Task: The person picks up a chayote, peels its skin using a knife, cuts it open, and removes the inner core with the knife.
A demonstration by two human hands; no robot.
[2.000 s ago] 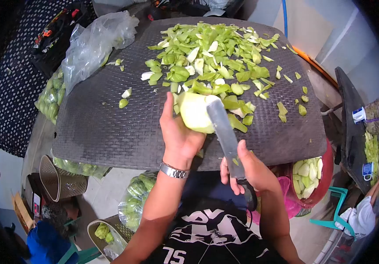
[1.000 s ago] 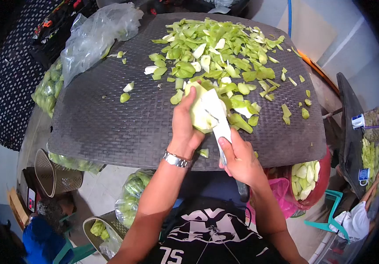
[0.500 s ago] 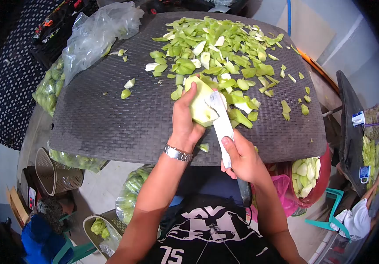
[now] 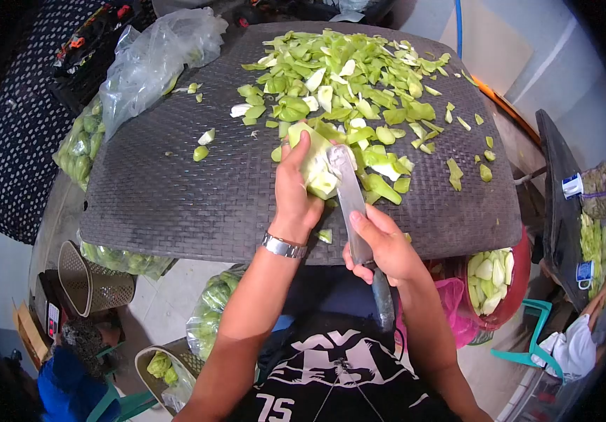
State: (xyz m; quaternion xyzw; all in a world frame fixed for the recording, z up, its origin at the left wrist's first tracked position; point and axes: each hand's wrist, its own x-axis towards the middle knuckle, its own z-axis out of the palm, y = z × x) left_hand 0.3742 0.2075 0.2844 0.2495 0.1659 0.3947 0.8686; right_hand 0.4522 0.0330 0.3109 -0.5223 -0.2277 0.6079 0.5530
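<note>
My left hand (image 4: 293,193), wearing a metal watch, grips a pale, peeled chayote (image 4: 319,176) above the near half of the table. In my right hand (image 4: 389,246) is a knife (image 4: 348,190), pinched along its broad blade, with the dark handle pointing back toward my body. The blade's tip touches the middle of the chayote, where the flesh looks cut into; how deep it goes is hidden. Beyond both hands lies a wide heap of green peelings (image 4: 359,81) on the dark woven-pattern tabletop (image 4: 176,190).
A clear plastic bag (image 4: 158,60) lies on the far left corner. Bagged chayotes (image 4: 81,144) stand beside the table. Below right, a red tub (image 4: 517,281) holds pale cut pieces. A beige basket (image 4: 88,281) stands lower left. Other people sit at both lower sides.
The knife blade has turned in my right hand, now looking grey instead of bright white, and more of its handle shows. The chayote has tilted slightly in my left hand.
</note>
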